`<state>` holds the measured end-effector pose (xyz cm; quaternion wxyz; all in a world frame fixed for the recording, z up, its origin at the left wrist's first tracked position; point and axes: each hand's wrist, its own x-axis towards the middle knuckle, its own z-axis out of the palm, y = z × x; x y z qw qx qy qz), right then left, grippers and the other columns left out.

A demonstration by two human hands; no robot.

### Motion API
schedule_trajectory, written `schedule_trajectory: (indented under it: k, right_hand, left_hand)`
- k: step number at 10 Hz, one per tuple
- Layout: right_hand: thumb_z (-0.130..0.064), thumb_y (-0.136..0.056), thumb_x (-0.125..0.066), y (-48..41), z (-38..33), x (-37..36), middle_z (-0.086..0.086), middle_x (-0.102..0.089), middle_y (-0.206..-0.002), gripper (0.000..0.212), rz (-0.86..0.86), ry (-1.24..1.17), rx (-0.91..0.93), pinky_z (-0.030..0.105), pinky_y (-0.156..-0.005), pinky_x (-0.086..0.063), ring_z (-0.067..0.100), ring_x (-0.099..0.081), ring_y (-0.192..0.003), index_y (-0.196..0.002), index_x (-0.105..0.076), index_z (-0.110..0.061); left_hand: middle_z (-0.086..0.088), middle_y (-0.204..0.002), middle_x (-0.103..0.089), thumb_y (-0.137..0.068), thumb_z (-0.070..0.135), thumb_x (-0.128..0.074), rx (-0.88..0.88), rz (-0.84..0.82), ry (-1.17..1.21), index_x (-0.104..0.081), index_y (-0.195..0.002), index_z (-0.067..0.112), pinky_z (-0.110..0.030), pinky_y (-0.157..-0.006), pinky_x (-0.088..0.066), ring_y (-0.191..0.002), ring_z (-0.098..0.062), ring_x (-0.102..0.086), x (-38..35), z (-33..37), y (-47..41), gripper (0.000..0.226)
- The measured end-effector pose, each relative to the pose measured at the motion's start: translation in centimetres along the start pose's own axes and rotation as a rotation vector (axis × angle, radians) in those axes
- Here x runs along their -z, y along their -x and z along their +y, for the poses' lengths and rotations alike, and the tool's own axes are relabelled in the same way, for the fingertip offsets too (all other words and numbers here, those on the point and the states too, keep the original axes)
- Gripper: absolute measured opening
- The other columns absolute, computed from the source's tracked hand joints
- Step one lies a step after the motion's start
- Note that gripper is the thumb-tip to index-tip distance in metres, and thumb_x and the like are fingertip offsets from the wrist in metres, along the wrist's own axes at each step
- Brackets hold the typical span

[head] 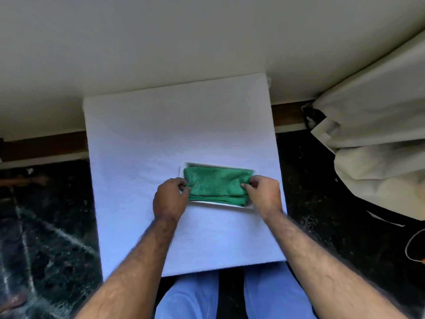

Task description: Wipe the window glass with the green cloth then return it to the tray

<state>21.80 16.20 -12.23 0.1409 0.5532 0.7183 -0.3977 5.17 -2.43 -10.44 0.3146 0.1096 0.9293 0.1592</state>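
A folded green cloth [216,184] lies in a shallow white tray [202,164] on a small table covered in white fabric. My left hand [169,199] pinches the cloth's left end between thumb and fingers. My right hand [262,194] pinches its right end the same way. The cloth fills most of the tray, and only the tray's far rim and a strip of its near rim show. No window glass is in view.
The white-covered table [142,139] stands against a cream wall [184,42]. A pale curtain [377,125] hangs at the right. Dark speckled floor [46,226] lies on both sides. My legs in blue trousers [190,298] are at the table's near edge.
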Motion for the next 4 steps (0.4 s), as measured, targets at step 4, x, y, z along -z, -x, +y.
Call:
schedule_trajectory:
  k: [4]
  right_hand:
    - [-0.055, -0.098, -0.068, 0.4, -4.0, 4.6, 0.013, -0.056, -0.153, 0.083, 0.106, 0.568, 0.357, 0.043, -0.115, -0.052, 0.030, -0.051, -0.145, -0.157, -0.037, -0.006]
  left_hand:
    - [-0.004, -0.120, -0.065, -0.092, 0.039, -0.072, -0.268, 0.029, -0.249, -0.056, -0.121, 0.016, -0.040, -0.089, -0.052, -0.108, -0.024, -0.060, 3.3, 2.3, -0.2, 0.040]
